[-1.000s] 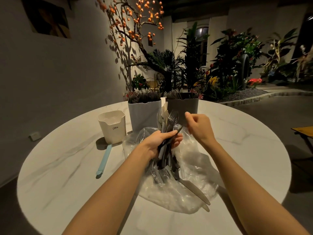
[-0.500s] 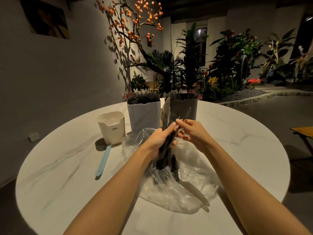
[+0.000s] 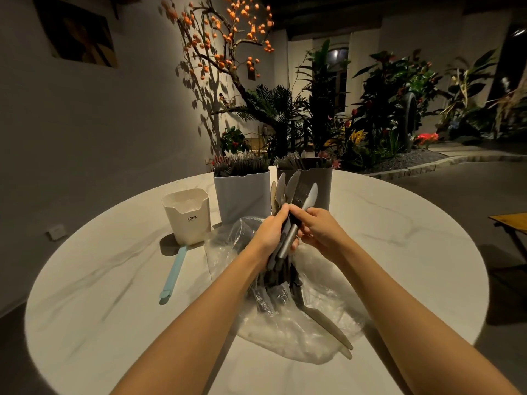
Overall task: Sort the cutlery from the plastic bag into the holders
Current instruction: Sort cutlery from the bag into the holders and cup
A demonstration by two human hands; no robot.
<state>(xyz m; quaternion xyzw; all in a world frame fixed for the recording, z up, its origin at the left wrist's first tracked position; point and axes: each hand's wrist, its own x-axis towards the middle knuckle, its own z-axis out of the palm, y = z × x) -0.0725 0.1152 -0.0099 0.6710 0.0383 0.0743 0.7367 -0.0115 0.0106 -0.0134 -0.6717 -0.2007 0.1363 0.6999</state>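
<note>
In the head view, the left hand (image 3: 271, 232) is wrapped round a thick bundle of cutlery (image 3: 288, 195), its fingers clamped on the handles, with knife blades and fork tines fanning up above the fist. The right hand (image 3: 319, 232) sits just beside it, fingers pinched on one grey knife (image 3: 296, 223) that lies across the front of the bundle. Both hands hover over the plastic bag (image 3: 285, 332), which lies crumpled on the round surface (image 3: 399, 223). More cutlery sits in the bag, and one long knife (image 3: 328, 323) pokes out of it toward the near edge.

Behind the hands stand two grey holders, the left holder (image 3: 242, 195) and the right holder (image 3: 322, 178), both already crowded with pieces. A white holder (image 3: 188, 215) stands further left, with a pale blue utensil (image 3: 174, 272) lying flat by its base.

The main risk is the bundle itself: it is large for one fist, and tugging a single knife free could drag its neighbours loose and scatter them. The lighting is dim and the pieces are alike in colour, so a knife could easily end up among the forks. The crowded holders may resist another piece, and a hard push could tip one over. The knife jutting from the bag looks ready to slide off if the bag is nudged.
</note>
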